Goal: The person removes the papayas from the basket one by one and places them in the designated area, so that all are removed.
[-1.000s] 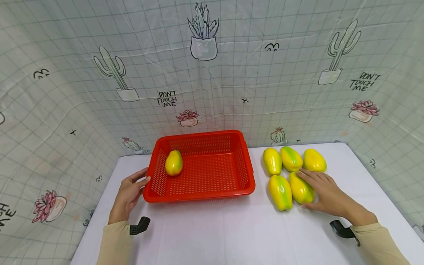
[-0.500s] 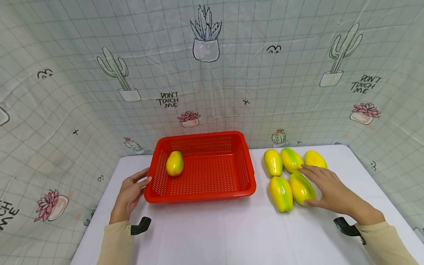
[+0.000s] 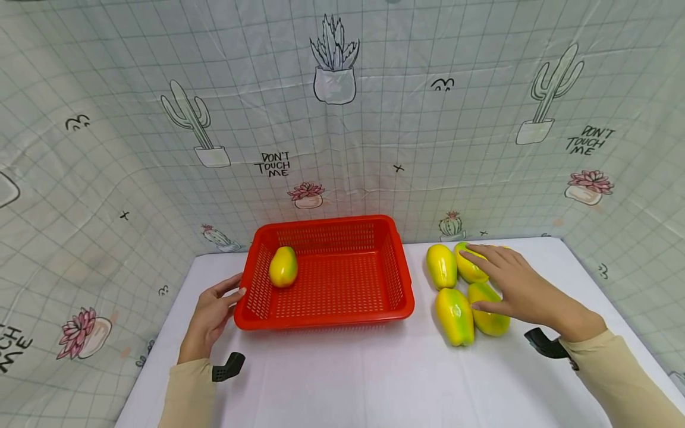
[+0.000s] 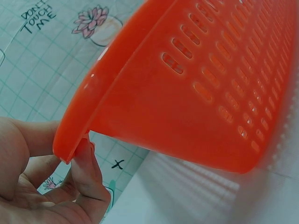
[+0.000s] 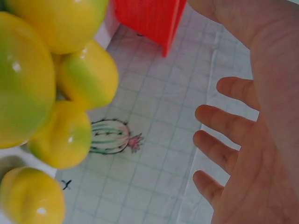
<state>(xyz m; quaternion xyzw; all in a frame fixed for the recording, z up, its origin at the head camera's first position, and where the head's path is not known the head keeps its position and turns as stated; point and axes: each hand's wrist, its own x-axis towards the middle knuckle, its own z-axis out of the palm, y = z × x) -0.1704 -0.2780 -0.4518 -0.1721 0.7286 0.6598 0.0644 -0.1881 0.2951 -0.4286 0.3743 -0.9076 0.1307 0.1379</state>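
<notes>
My left hand (image 3: 209, 315) pinches the left rim of a red slotted plastic basket (image 3: 326, 321); in the left wrist view, the fingers (image 4: 86, 172) lie either side of that rim. Inside, toward the left end, lies one plump, glossy yellow-green fruit (image 3: 283, 267). Several like it are grouped on the table right of the basket, among them a front-left fruit (image 3: 455, 318), a back-left fruit (image 3: 442, 266) and a front-right fruit (image 3: 491, 324). My right hand (image 3: 527, 294) hovers over this group, fingers spread and holding nothing. It mostly hides the back-right fruit.
A white cloth covers the table (image 3: 342, 380). Behind and at both sides hangs a grid-patterned curtain (image 3: 369, 131) printed with cacti and lettering. Black wrist mounts (image 3: 228, 367) stick out at both sleeves.
My right hand has lifted off the front-right fruit and shifted back and left, now over the rear of the group. The left hand and the basket keep their places.
</notes>
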